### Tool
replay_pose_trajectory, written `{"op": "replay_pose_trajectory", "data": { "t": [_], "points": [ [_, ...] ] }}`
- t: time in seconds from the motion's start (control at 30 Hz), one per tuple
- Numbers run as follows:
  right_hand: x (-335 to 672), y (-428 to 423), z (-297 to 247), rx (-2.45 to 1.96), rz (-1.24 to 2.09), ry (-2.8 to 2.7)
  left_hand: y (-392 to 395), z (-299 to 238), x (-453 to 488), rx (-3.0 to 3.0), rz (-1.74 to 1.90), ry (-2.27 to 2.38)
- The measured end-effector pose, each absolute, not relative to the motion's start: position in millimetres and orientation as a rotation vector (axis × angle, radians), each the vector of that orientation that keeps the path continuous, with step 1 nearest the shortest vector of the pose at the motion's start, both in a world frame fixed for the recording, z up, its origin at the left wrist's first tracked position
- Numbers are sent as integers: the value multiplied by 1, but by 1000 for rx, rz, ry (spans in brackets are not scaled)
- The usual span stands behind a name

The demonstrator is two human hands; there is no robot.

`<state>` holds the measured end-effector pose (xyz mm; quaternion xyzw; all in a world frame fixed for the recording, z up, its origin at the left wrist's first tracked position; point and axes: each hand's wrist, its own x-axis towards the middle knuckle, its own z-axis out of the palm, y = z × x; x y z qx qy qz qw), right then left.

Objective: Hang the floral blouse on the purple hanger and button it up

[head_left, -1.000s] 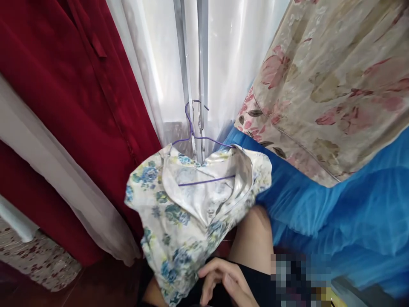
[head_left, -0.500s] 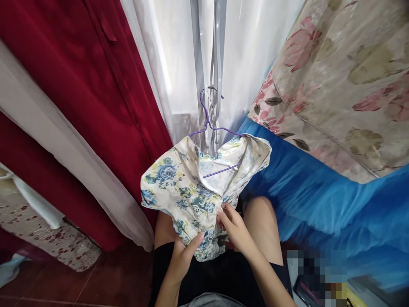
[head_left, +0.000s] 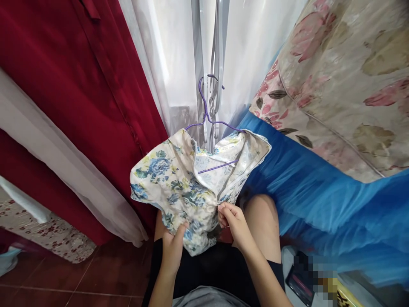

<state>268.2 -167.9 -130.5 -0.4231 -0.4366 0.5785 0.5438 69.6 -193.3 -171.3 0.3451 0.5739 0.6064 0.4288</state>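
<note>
A white blouse with blue and yellow flowers (head_left: 179, 183) hangs from a purple hanger (head_left: 205, 116), its front neckline gaping. The hanger's hook is caught on a grey metal stand (head_left: 220, 51). My left hand (head_left: 175, 238) grips the lower left part of the blouse, thumb on top and the other fingers behind the cloth. My right hand (head_left: 230, 217) pinches the front edge just below the neckline's point. What lies between those right fingertips is too small to make out beyond the cloth.
Red cloth (head_left: 105, 128) and white cloth (head_left: 159, 51) hang at the left and behind. On the right are a flowered fabric (head_left: 345, 85) and blue tulle (head_left: 303, 187). A dark phone-like object (head_left: 300, 283) lies on a grey surface at lower right, beside a pixelated patch.
My left hand has moved a little left, drawing the blouse's left side with it and widening it. My right hand keeps its pinch at the front edge. The view has shifted slightly.
</note>
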Motion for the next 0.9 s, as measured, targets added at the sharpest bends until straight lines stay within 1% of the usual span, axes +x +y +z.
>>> {"op": "replay_pose_trajectory", "data": {
  "t": [0.1, 0.17, 0.2, 0.27, 0.33, 0.37, 0.47, 0.57, 0.8, 0.9],
  "points": [
    [271, -179, -136, -1102, 1340, -1053, -184, -180, 68, 996, 1973, 1623],
    [271, -187, -137, -1143, 1345, -1071, -181, -182, 75, 1230, 2129, 1626],
    [271, -190, -136, -1145, 1354, -1074, -181, -180, 81, 1404, 2078, 1591],
    [268, -194, -132, -1125, 1377, -1089, -181, -174, 99, 1716, 1802, 1465],
    [264, -195, -126, -1101, 1413, -1118, -180, -166, 117, 1839, 1580, 1344],
    [262, -195, -122, -1090, 1437, -1129, -178, -163, 125, 1840, 1537, 1304],
    [259, -190, -108, -1058, 1490, -1109, -170, -154, 136, 1789, 1552, 1214],
    [259, -171, -82, -994, 1440, -1039, -165, -150, 132, 1845, 1502, 1125],
    [256, -102, 16, -821, 1291, -1056, -167, -160, 116, 1932, 1310, 1210],
    [254, -88, 44, -747, 1268, -1100, -161, -169, 112, 1928, 1311, 1242]
  ]
}}
